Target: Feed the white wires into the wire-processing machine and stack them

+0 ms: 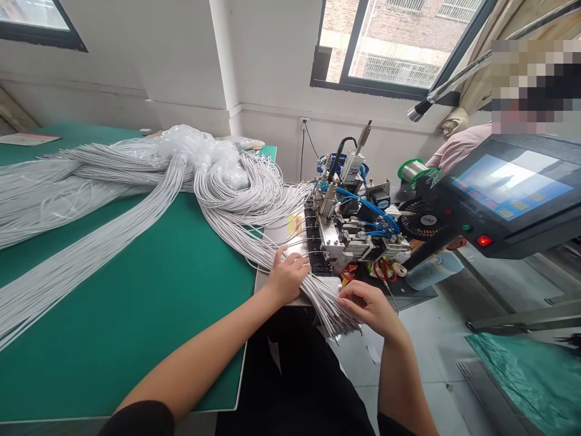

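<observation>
My left hand (288, 275) rests fingers-down on a thick bundle of thin white cables (318, 297) at the front edge of a small metal machine plate (276, 233). My right hand (367, 306) is curled, pinching cable ends from the same bundle just below the plate. Right behind the hands stands a small machine (351, 233) with blue air hoses and a black slotted strip. The cables sweep back left over the green table (136, 303) in long loops (227, 188).
A touchscreen control box (512, 194) with a red button juts in at right. A solder-wire spool (415, 171), a small black fan (420, 223) and red-handled scissors (384, 269) sit by the machine. Another person sits at the far right. More cable bundles (54, 194) cover the table's left.
</observation>
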{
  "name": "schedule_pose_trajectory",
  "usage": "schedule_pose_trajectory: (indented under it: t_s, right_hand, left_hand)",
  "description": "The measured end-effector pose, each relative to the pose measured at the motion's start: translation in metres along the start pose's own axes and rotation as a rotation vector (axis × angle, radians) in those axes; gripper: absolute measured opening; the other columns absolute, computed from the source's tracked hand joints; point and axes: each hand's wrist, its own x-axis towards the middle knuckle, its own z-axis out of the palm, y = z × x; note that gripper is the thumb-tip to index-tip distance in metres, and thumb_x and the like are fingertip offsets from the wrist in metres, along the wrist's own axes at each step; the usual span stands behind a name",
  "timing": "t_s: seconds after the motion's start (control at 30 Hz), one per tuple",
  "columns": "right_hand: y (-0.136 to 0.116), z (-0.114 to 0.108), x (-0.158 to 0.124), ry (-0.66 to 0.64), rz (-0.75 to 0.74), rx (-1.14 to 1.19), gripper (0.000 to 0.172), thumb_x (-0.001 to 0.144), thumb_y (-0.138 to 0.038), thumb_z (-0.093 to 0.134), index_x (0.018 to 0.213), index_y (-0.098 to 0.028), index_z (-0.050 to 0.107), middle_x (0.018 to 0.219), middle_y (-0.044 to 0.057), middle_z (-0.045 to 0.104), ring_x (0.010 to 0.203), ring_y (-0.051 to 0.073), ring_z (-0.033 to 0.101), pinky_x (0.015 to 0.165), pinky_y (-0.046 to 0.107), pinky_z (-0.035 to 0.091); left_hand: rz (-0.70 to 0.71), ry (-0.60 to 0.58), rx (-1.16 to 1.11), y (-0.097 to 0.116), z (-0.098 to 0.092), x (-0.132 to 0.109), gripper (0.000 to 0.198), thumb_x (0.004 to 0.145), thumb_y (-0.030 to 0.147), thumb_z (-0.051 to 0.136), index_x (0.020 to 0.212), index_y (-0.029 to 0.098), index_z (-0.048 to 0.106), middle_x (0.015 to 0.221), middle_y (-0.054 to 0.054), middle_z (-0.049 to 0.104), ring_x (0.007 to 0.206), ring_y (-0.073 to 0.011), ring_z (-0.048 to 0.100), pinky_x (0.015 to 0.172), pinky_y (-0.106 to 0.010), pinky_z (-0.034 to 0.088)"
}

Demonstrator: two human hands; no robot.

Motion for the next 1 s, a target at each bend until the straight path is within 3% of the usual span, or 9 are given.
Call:
schedule_pose_trajectory:
  t_s: [0.17, 0.33, 0.57, 0.77, 1.0]
  right_hand:
    - [0.005, 0.003, 0.009, 0.153, 0.018, -0.011, 0.026, 0.09, -0.04, 0.052, 0.079, -0.019, 0.063, 0.078, 0.006, 0.063, 0.069, 0.018, 0.054, 0.061, 0.029, 0.042]
    - [0.015, 0.008, 0.029, 0.296, 0.029, 0.007, 0.028, 0.09, -0.042, 0.05, 0.079, -0.018, 0.059, 0.073, 0.005, 0.06, 0.066, 0.018, 0.053, 0.061, 0.029, 0.042]
    - [0.023, 0.012, 0.044, 0.296, 0.02, 0.041, 0.028, 0.091, -0.044, 0.05, 0.08, -0.019, 0.056, 0.071, 0.002, 0.056, 0.064, 0.017, 0.051, 0.06, 0.027, 0.041]
    - [0.022, 0.002, 0.044, 0.232, -0.024, 0.051, 0.026, 0.091, -0.041, 0.05, 0.078, -0.019, 0.055, 0.072, 0.002, 0.054, 0.066, 0.016, 0.05, 0.061, 0.027, 0.04]
    - [0.029, 0.005, 0.046, 0.4, 0.003, -0.022, 0.025, 0.091, -0.04, 0.05, 0.079, -0.019, 0.056, 0.072, 0.002, 0.056, 0.065, 0.016, 0.05, 0.061, 0.027, 0.04]
  left_hand:
    - [0.045, -0.011, 0.019, -0.001, 0.0, 0.001, 0.029, 0.071, 0.002, 0.049, 0.088, 0.021, 0.062, 0.084, -0.001, 0.067, 0.089, -0.0183, 0.059, 0.105, -0.047, 0.019]
    - [0.08, 0.055, 0.043, -0.001, -0.002, 0.001, 0.037, 0.074, 0.002, 0.045, 0.1, 0.023, 0.061, 0.076, 0.001, 0.064, 0.076, -0.0153, 0.058, 0.103, -0.044, 0.021]
    - [0.076, 0.124, 0.067, -0.001, -0.004, 0.0, 0.03, 0.081, 0.005, 0.042, 0.092, 0.023, 0.063, 0.062, 0.003, 0.059, 0.066, -0.0141, 0.055, 0.099, -0.041, 0.023]
    - [0.062, 0.187, 0.055, -0.001, -0.005, -0.002, 0.026, 0.088, 0.012, 0.044, 0.098, 0.024, 0.064, 0.073, 0.003, 0.068, 0.07, -0.0133, 0.059, 0.101, -0.042, 0.022]
    - [0.003, 0.247, 0.072, 0.003, -0.004, -0.001, 0.014, 0.092, 0.019, 0.05, 0.092, 0.022, 0.065, 0.077, 0.004, 0.07, 0.071, -0.0119, 0.06, 0.101, -0.041, 0.022]
